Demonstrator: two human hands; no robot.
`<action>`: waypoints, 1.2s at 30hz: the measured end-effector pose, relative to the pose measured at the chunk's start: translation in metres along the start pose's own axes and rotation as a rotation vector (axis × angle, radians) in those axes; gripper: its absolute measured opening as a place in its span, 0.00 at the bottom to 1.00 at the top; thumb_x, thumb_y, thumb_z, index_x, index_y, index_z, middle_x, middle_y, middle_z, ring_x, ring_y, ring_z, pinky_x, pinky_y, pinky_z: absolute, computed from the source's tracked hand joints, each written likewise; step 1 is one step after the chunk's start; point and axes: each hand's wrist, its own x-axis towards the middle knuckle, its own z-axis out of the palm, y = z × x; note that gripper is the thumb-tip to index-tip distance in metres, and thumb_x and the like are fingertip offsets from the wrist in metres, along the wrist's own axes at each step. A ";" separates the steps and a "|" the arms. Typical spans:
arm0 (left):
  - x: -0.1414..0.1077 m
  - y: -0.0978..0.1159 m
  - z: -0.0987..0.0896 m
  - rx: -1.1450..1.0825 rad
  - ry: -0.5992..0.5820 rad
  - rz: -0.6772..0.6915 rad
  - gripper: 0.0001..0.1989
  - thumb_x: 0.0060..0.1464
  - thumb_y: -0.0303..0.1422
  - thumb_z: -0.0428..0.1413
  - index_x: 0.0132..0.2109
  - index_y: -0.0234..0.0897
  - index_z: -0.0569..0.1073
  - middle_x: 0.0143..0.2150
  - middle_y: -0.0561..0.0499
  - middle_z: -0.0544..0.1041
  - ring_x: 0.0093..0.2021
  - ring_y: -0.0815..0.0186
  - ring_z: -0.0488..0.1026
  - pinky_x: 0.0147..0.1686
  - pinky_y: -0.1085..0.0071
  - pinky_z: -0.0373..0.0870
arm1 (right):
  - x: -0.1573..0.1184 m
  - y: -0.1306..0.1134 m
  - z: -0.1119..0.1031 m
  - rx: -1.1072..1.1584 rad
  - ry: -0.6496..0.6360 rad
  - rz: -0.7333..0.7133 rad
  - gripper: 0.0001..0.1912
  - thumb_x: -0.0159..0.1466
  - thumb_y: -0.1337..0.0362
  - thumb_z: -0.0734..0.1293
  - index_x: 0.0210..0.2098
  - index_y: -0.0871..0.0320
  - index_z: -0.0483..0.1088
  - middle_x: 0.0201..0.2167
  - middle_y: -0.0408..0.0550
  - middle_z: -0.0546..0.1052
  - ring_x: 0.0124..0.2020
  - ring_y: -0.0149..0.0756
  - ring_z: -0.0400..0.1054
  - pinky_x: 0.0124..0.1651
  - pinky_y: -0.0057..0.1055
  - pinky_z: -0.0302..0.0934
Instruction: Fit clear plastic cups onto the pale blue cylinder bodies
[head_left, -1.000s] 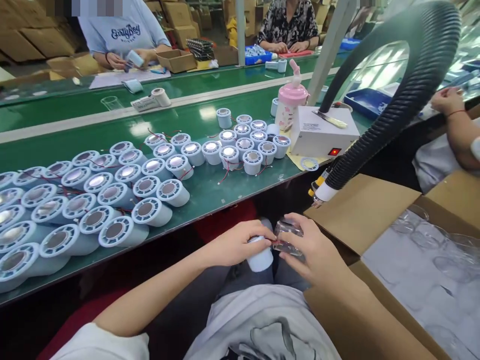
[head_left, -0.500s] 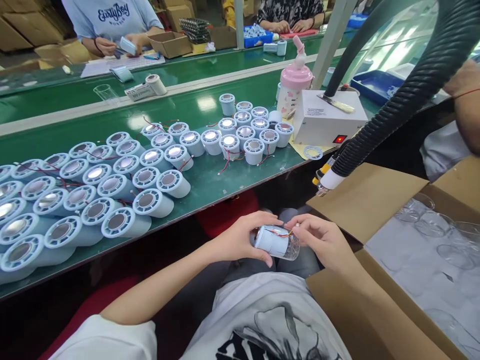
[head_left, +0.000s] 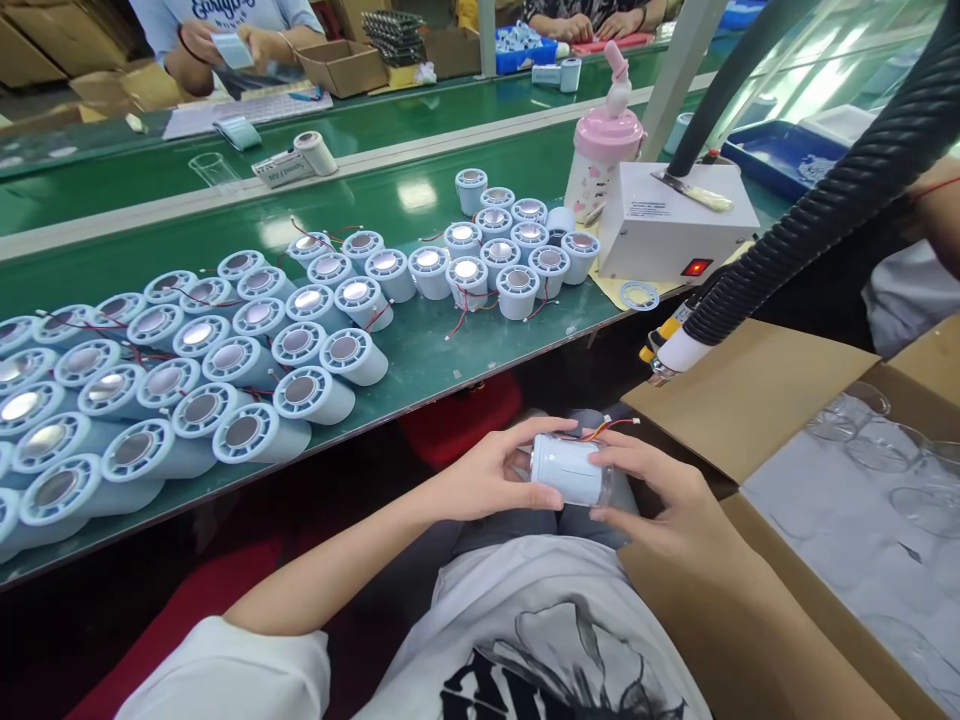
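Observation:
Above my lap, a pale blue cylinder [head_left: 566,470] lies on its side within a clear plastic sleeve [head_left: 606,488]. My left hand [head_left: 517,470] wraps round its left end, thumb along the near side. At the other end my right hand [head_left: 656,485] grips it, fingers on top and thumb below. Thin red and yellow wires [head_left: 600,428] with small white plugs stick up from behind the cylinder, beside my right fingers. On the green bench, similar blue cylinders [head_left: 259,432] with round metal tops stand in rows, several with red wires.
A white box with a lit red switch [head_left: 679,225] stands by a pink-lidded bottle [head_left: 604,150]. The black ribbed hose [head_left: 795,220] hangs down at right, ending in a nozzle. Below it is a carton [head_left: 787,400] of clear sleeves. Two people work across the bench.
The blue cylinder sits further into the clear sleeve. My right hand has let go of the wire plug and closed round the sleeve's end. The wires now point up and right.

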 end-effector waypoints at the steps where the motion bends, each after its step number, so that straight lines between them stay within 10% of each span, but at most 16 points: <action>1: -0.001 0.001 0.000 0.046 -0.003 0.017 0.37 0.47 0.35 0.67 0.63 0.46 0.63 0.59 0.43 0.69 0.49 0.60 0.73 0.45 0.66 0.74 | 0.000 -0.001 0.000 0.038 -0.009 0.026 0.25 0.58 0.68 0.73 0.53 0.45 0.68 0.56 0.45 0.72 0.58 0.43 0.66 0.58 0.40 0.65; 36: -0.004 0.005 0.002 0.321 -0.031 0.254 0.39 0.44 0.29 0.68 0.63 0.47 0.65 0.62 0.44 0.68 0.61 0.54 0.68 0.54 0.63 0.71 | 0.002 -0.004 0.004 0.857 -0.181 0.610 0.21 0.63 0.45 0.66 0.41 0.57 0.63 0.26 0.41 0.74 0.25 0.30 0.71 0.27 0.24 0.66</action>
